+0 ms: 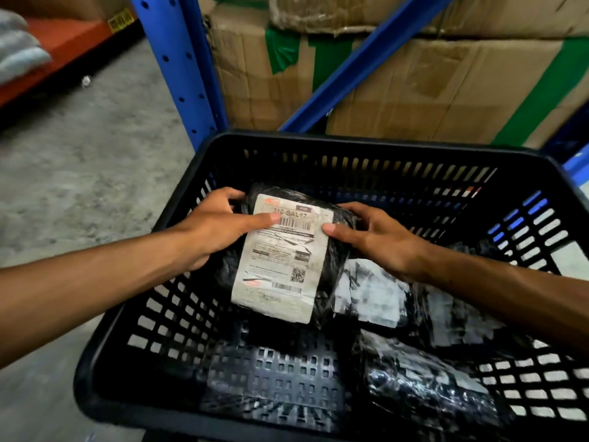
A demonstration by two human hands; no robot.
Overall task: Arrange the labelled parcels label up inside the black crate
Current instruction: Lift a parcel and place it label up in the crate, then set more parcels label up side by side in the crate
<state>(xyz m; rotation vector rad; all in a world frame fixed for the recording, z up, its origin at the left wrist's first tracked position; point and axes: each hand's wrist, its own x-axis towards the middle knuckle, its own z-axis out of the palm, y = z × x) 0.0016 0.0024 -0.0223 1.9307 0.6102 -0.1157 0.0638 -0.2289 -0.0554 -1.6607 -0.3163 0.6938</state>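
Left hand (pixel 220 224) and right hand (pixel 376 237) grip a crinkly black plastic parcel (pixel 287 250), label "310-BAL17" up, inside the slotted black crate (pixel 350 148).

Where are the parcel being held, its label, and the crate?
parcel (pixel 338 250): head view, on the black wrap at its right side.
label (pixel 280 266): head view, middle of the white sheet, facing up.
crate (pixel 350 145): head view, on the far rim.
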